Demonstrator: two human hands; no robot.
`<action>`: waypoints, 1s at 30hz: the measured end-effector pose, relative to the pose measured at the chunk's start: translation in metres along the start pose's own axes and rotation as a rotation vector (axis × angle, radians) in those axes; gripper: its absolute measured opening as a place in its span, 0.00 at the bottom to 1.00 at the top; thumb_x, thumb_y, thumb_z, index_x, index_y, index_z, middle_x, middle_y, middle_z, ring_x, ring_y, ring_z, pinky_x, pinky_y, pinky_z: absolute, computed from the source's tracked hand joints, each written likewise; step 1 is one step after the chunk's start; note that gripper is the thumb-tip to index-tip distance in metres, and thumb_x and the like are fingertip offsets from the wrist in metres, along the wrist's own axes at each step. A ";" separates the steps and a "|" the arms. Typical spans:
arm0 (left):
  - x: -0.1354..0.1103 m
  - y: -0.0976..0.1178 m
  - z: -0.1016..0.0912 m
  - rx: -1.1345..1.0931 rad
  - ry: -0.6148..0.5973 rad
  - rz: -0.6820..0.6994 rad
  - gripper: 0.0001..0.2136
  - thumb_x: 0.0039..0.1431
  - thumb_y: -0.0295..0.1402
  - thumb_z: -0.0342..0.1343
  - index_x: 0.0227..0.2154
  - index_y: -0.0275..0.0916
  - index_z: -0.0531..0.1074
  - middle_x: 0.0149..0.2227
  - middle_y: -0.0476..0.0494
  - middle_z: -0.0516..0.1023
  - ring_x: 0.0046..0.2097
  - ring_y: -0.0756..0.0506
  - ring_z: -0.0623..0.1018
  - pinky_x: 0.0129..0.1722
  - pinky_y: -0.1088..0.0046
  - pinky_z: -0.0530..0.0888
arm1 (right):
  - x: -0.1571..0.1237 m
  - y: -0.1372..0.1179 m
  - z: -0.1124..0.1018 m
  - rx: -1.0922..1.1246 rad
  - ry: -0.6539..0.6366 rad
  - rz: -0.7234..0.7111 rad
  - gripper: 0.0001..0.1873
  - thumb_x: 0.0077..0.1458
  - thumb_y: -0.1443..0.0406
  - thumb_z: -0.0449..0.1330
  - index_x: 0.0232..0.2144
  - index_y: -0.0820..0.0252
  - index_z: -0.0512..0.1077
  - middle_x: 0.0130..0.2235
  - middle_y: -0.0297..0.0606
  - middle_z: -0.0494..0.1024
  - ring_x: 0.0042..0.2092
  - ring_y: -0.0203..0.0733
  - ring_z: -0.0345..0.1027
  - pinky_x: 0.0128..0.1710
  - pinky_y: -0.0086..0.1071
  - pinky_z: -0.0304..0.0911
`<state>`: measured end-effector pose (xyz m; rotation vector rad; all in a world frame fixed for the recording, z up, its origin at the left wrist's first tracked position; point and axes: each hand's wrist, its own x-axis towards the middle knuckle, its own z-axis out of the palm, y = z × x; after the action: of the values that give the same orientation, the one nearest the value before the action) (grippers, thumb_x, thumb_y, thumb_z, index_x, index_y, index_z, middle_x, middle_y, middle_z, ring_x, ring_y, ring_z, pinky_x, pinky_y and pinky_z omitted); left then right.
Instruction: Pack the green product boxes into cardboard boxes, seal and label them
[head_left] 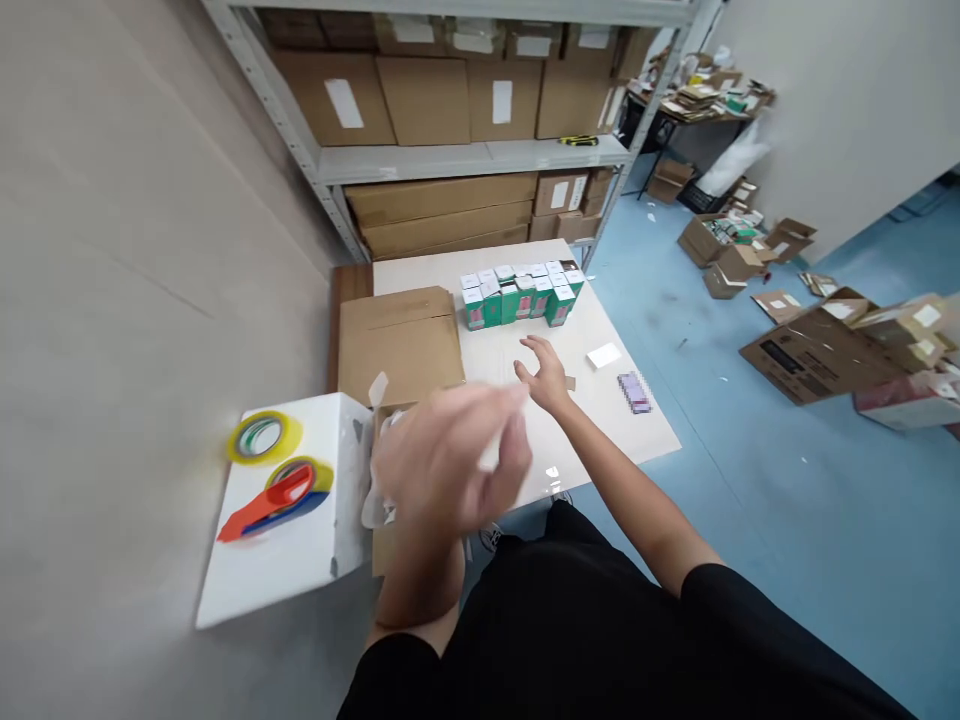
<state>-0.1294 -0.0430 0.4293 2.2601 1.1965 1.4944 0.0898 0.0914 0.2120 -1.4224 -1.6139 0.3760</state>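
My left hand is raised close to the camera and blurred. Its fingers are loosely bent, the thumb stands apart from them, and nothing shows in its grasp. Below and behind it is an open cardboard box, its flap spread over the table; the hand hides much of the box, and some clear plastic shows at its side. My right hand hovers over the white table with fingers apart, holding nothing. Just beyond it stand several small green-and-white boxes, packed in rows.
On a white foam box at left lie a yellow tape roll and a red tape dispenser. A white card and a pixelated purple item lie at the table's right. Behind is a shelf with cartons.
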 end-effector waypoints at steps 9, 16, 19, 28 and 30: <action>0.082 -0.124 0.240 -0.117 -0.279 -0.198 0.24 0.70 0.39 0.56 0.67 0.49 0.68 0.64 0.40 0.72 0.63 0.37 0.74 0.55 0.60 0.79 | 0.065 0.149 -0.093 0.031 0.087 0.186 0.29 0.62 0.60 0.60 0.64 0.52 0.69 0.68 0.48 0.67 0.66 0.57 0.64 0.63 0.56 0.67; 0.116 -0.195 0.377 -0.104 -0.427 -0.427 0.27 0.67 0.39 0.58 0.68 0.46 0.68 0.65 0.36 0.71 0.56 0.37 0.77 0.49 0.61 0.79 | 0.142 0.262 -0.111 0.050 -0.023 0.206 0.32 0.62 0.60 0.60 0.68 0.53 0.65 0.72 0.48 0.61 0.71 0.56 0.57 0.65 0.54 0.65; 0.131 -0.228 0.434 -0.108 -0.495 -0.524 0.28 0.66 0.40 0.59 0.67 0.44 0.68 0.65 0.35 0.71 0.54 0.37 0.78 0.49 0.61 0.79 | 0.175 0.310 -0.107 0.055 -0.064 0.228 0.33 0.62 0.60 0.61 0.68 0.54 0.64 0.73 0.49 0.59 0.73 0.57 0.53 0.67 0.54 0.63; 0.156 -0.322 0.586 -0.020 -0.583 -0.812 0.25 0.64 0.37 0.62 0.62 0.35 0.74 0.61 0.30 0.75 0.52 0.36 0.79 0.60 0.57 0.71 | 0.225 0.404 -0.058 0.062 -0.200 0.286 0.37 0.57 0.63 0.63 0.68 0.55 0.65 0.73 0.49 0.60 0.73 0.59 0.54 0.69 0.58 0.60; 0.156 -0.335 0.602 0.024 -0.593 -0.839 0.22 0.63 0.36 0.62 0.58 0.34 0.77 0.59 0.29 0.77 0.56 0.34 0.77 0.61 0.58 0.70 | 0.227 0.416 -0.048 0.060 -0.223 0.304 0.37 0.56 0.64 0.64 0.68 0.55 0.66 0.72 0.49 0.61 0.73 0.59 0.55 0.68 0.58 0.61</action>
<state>0.2263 0.4487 0.0673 1.6403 1.6196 0.4622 0.4052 0.3983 0.0300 -1.6286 -1.5446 0.7774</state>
